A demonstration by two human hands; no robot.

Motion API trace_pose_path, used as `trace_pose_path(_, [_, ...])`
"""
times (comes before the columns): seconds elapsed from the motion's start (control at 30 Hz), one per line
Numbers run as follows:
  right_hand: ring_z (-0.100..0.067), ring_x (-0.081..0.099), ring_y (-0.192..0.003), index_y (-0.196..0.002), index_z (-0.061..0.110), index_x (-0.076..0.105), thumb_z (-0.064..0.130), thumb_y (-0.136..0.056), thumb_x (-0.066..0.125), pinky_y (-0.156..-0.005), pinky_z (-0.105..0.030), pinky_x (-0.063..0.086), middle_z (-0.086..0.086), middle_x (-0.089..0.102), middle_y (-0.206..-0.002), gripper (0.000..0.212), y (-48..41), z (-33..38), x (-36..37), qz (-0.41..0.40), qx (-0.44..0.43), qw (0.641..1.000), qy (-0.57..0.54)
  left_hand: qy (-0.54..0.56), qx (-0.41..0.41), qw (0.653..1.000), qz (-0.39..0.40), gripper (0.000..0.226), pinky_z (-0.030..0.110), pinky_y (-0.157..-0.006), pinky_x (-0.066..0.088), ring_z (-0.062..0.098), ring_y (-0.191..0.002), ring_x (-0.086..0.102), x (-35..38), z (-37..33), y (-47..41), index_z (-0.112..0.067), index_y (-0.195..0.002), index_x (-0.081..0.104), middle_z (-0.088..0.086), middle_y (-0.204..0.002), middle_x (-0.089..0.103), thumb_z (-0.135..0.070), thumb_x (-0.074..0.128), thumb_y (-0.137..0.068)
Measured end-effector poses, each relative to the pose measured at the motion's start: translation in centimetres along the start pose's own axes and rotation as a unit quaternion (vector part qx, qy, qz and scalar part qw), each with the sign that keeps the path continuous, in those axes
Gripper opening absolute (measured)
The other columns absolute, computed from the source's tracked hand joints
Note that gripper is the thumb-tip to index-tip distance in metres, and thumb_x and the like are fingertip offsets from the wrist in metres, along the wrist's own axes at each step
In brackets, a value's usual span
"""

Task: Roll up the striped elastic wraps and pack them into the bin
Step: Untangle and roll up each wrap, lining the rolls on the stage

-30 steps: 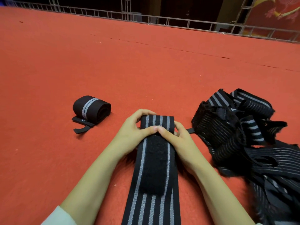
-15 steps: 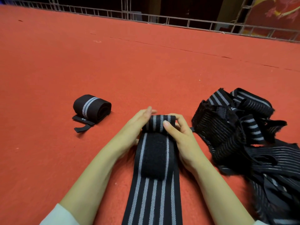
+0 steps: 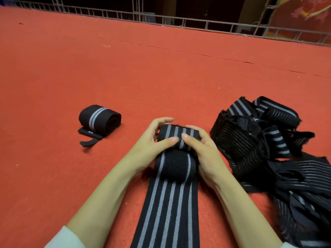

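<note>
A black elastic wrap with grey stripes (image 3: 168,208) lies stretched toward me on the red carpet. Its far end is curled into a small roll (image 3: 179,135) above a black velcro patch. My left hand (image 3: 154,145) grips the roll from the left, thumb on top. My right hand (image 3: 202,151) grips it from the right, thumb pressing the front. One finished roll (image 3: 99,119) with a loose tab lies at the left. A tangled heap of unrolled striped wraps (image 3: 268,144) sits at the right. No bin is in view.
The red carpet (image 3: 161,72) stretches far ahead. A low metal railing (image 3: 179,20) borders its far edge, with a dark area behind it and a red patterned panel at the top right.
The rolled end has grown thicker and come toward me over the velcro patch. Both hands shifted from flat fingers at the end to gripping the roll at its sides.
</note>
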State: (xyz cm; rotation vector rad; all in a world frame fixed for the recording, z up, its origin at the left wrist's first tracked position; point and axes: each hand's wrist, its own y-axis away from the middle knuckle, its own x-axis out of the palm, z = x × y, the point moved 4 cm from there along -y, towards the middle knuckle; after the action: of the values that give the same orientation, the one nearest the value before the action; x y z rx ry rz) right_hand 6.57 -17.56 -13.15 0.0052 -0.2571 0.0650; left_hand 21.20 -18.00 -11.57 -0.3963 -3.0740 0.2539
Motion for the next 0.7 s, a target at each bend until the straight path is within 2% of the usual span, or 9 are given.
trace_pose_path(0.1, [-0.015,0.068,-0.090,-0.117,0.018,0.055,0.006,-0.091,0.056,-0.079,-0.027,0.055,-0.006,0.070,-0.103,0.028,0.1,0.2,0.0,0.019,-0.016,0.999,0.025,0.035,-0.044,0.998,0.002,0.037,0.019,-0.084,0.050,0.005,-0.095,0.064,0.8,0.1,-0.1,-0.030,-0.127,0.048,0.001,-0.112,0.063,-0.014,0.054,-0.095])
trace_pose_path(0.17, [-0.005,0.067,-0.080,-0.115,0.021,0.054,0.003,-0.093,0.050,-0.070,-0.018,0.053,0.000,0.068,-0.096,0.029,0.2,0.4,0.0,0.017,-0.020,0.999,0.037,0.021,-0.059,0.998,0.000,0.035,0.017,-0.083,0.050,-0.002,-0.091,0.065,1.7,0.3,0.0,-0.035,-0.130,0.040,-0.009,-0.110,0.061,-0.019,0.045,-0.099])
trace_pose_path(0.23, [-0.001,0.066,-0.075,-0.117,0.022,0.054,0.002,-0.093,0.048,-0.066,-0.016,0.052,0.002,0.065,-0.095,0.032,0.3,0.6,-0.1,0.019,-0.022,0.998,0.050,-0.004,-0.078,0.997,0.017,0.037,0.023,-0.093,0.048,0.001,-0.102,0.062,2.2,0.9,0.2,-0.039,-0.132,0.030,-0.014,-0.115,0.057,-0.029,0.044,-0.100])
trace_pose_path(0.3, [-0.002,0.065,-0.077,-0.121,0.023,0.053,0.003,-0.093,0.049,-0.068,-0.017,0.052,0.001,0.065,-0.097,0.035,0.4,0.8,0.3,0.023,-0.024,0.997,0.066,-0.014,-0.098,0.995,0.025,0.037,0.030,-0.101,0.046,0.008,-0.111,0.061,1.6,1.1,0.3,-0.038,-0.131,0.031,-0.008,-0.121,0.059,-0.035,0.047,-0.098])
trace_pose_path(0.4, [-0.007,0.067,-0.088,-0.128,0.027,0.050,0.007,-0.093,0.053,-0.077,-0.021,0.053,0.000,0.066,-0.103,0.039,0.2,0.5,0.3,0.020,-0.024,0.997,0.066,0.009,-0.095,0.995,0.036,0.041,0.040,-0.098,0.050,0.018,-0.111,0.063,0.6,1.1,0.2,-0.026,-0.128,0.044,0.007,-0.123,0.063,-0.035,0.060,-0.091])
trace_pose_path(0.47, [-0.004,0.067,-0.093,-0.133,0.030,0.045,0.015,-0.091,0.060,-0.080,-0.020,0.053,0.004,0.066,-0.108,0.048,0.0,0.2,0.1,0.019,-0.018,0.998,0.058,0.013,-0.059,0.998,0.029,0.042,0.036,-0.090,0.054,0.015,-0.105,0.065,0.3,0.7,0.2,-0.022,-0.122,0.050,0.009,-0.121,0.063,-0.031,0.066,-0.084])
trace_pose_path(0.53, [-0.005,0.066,-0.101,-0.138,0.026,0.039,0.024,-0.080,0.075,-0.084,-0.021,0.053,0.004,0.066,-0.115,0.068,0.0,-0.2,0.1,0.039,-0.001,0.998,0.053,-0.010,-0.011,1.000,0.010,0.040,0.029,-0.086,0.054,0.009,-0.101,0.064,0.1,0.4,0.0,-0.022,-0.117,0.051,0.006,-0.116,0.061,-0.027,0.070,-0.083])
trace_pose_path(0.57, [-0.010,0.066,-0.106,-0.138,0.020,0.038,0.023,-0.075,0.079,-0.087,-0.024,0.053,0.000,0.066,-0.119,0.076,0.1,-0.5,0.3,0.058,0.007,0.997,0.058,-0.018,0.006,1.000,0.001,0.039,0.029,-0.087,0.054,0.009,-0.101,0.062,-0.1,0.3,0.0,-0.020,-0.117,0.051,0.006,-0.115,0.060,-0.023,0.070,-0.084])
trace_pose_path(0.7, [-0.020,0.065,-0.110,-0.131,0.010,0.044,0.000,-0.071,0.079,-0.091,-0.030,0.054,-0.008,0.067,-0.119,0.071,0.0,-0.9,0.2,0.076,0.003,0.993,0.092,-0.029,0.034,0.999,-0.015,0.034,0.035,-0.085,0.054,0.019,-0.098,0.062,-0.2,0.0,0.0,-0.015,-0.121,0.048,0.011,-0.119,0.057,-0.008,0.062,-0.091])
